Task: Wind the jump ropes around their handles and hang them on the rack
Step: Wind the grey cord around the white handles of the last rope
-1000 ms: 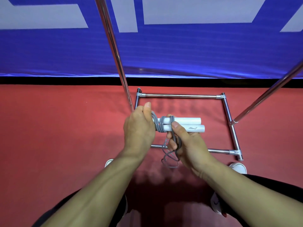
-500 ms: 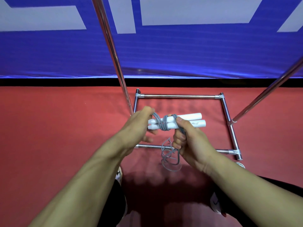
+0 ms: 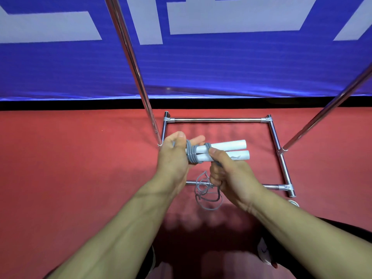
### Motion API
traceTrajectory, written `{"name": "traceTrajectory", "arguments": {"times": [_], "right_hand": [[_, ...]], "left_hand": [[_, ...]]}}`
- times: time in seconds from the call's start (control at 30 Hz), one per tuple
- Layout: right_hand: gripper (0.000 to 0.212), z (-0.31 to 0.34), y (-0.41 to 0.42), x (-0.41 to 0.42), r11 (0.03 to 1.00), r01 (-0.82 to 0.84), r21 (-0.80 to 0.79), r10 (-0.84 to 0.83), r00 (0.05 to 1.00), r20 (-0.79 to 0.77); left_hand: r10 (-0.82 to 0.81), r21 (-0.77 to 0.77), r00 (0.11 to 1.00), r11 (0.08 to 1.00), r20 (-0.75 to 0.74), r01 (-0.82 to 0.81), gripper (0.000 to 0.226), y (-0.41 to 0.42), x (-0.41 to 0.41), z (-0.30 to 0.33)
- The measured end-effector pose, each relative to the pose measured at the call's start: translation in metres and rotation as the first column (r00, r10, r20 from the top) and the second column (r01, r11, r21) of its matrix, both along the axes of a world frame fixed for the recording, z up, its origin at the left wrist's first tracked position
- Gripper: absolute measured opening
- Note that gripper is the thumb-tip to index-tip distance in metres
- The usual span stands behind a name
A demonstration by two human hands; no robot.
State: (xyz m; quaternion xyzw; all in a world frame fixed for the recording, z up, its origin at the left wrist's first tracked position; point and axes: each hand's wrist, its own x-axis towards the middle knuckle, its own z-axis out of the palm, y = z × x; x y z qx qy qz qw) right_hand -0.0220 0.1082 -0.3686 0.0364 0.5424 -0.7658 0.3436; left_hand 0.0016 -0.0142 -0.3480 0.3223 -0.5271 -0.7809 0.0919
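Note:
Two white jump rope handles (image 3: 227,150) lie side by side in the air above the red floor, pointing right. My left hand (image 3: 174,156) grips their left ends, where several turns of grey rope (image 3: 192,155) wrap both handles. My right hand (image 3: 226,171) pinches the rope just below the handles, thumb on the lower handle. The loose rest of the rope (image 3: 207,195) hangs from my right fist in tangled loops. The chrome rack (image 3: 218,119) stands right in front of me, its rectangular base on the floor.
The rack's left upright (image 3: 130,63) rises past my left hand; its right upright (image 3: 330,105) slants up to the right edge. A blue and white banner (image 3: 201,67) closes off the back. My white shoes (image 3: 263,253) show at the bottom.
My right hand has carried the rope around the handles, adding a turn, and dropped lower. The left hand's fingers have opened slightly over the handle ends. The hanging loops are shorter.

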Motion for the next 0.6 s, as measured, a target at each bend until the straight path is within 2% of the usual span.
{"name": "traceTrajectory", "arguments": {"times": [0.13,0.23,0.3,0.37,0.43,0.53,0.6], "right_hand": [[0.037,0.0,0.001,0.002,0.997,-0.025,0.068,0.033,0.992,-0.12],[0.046,-0.001,0.002,0.005,0.963,-0.072,0.26,0.167,0.917,-0.361],[0.053,-0.009,0.007,0.005,0.882,-0.129,0.454,0.365,0.795,-0.484],[0.04,-0.024,0.013,0.009,0.777,-0.172,0.605,0.566,0.612,-0.553],[0.026,-0.036,0.015,0.019,0.683,-0.235,0.692,0.708,0.449,-0.546],[0.036,-0.046,0.017,0.027,0.617,-0.245,0.748,0.783,0.285,-0.553],[0.028,-0.051,0.018,0.024,0.609,-0.171,0.775,0.793,0.167,-0.586]], "left_hand": [[-0.03,-0.037,0.999,0.999,0.022,0.031,0.021,0.002,0.005,0.002],[0.021,-0.105,1.0,0.994,0.019,-0.019,0.024,0.006,0.005,0.007],[0.075,-0.165,0.997,0.983,-0.006,-0.075,0.024,0.005,0.005,0.011],[0.113,-0.206,0.993,0.972,-0.026,-0.116,0.024,0.0,0.005,0.017],[0.113,-0.197,0.993,0.973,-0.031,-0.117,0.025,-0.004,0.006,0.019],[0.03,-0.208,1.0,0.978,0.001,-0.029,0.024,-0.001,0.013,0.018],[0.012,-0.196,1.0,0.981,0.023,-0.007,0.024,-0.001,0.016,0.014]]}}
